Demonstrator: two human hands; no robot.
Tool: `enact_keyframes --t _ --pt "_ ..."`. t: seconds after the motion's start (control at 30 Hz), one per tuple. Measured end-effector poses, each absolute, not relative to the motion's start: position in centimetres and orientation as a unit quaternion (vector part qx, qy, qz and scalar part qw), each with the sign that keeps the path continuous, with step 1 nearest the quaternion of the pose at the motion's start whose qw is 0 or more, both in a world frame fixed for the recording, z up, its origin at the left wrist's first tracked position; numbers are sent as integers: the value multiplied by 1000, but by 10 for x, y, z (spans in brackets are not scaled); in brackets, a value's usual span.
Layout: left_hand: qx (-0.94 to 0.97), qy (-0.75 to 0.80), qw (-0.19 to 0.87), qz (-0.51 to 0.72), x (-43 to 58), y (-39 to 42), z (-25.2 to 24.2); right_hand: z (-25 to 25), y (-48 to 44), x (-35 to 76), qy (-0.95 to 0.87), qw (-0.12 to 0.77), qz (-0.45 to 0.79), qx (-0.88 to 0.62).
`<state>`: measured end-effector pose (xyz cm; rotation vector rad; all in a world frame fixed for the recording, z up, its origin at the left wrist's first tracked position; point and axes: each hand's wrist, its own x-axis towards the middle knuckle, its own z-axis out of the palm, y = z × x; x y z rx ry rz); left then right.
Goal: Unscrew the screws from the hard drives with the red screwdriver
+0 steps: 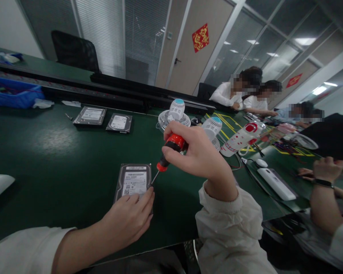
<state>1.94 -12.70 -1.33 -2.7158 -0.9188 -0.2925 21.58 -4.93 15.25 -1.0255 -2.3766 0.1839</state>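
A hard drive (133,179) lies flat on the green table (60,163) in front of me, label up. My left hand (130,220) rests on its near edge, fingers curled over the corner and holding it down. My right hand (196,150) is closed round the red and black handle of a screwdriver (170,150). The shaft slants down to the left, and its tip meets the drive's right edge near the top corner.
Two more hard drives (90,115) (119,123) lie farther back on the left. Small white fans (174,114) and a white and red device (241,139) stand behind my right hand. A blue bin (14,95) sits far left. A co-worker's arm (324,190) is at right; others sit beyond.
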Motion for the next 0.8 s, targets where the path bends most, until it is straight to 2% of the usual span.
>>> enact_keyframes --t 0.27,0.5,0.63,0.73,0.8 --pt "-934 -320 127 -97 18 -129 -14 158 -52 222 -868 311 35 -385" --pt "-936 -314 128 -93 17 -128 -11 164 -82 250 -774 450 -113 -431" --pt "-936 -313 133 -87 17 -128 -12 119 -111 261 -699 485 -250 -461" --pt "-938 -311 134 -79 17 -129 -12 69 -131 263 -685 451 -315 -478" --pt "-939 -308 133 -78 18 -129 -12 40 -141 263 -691 417 -310 -503"
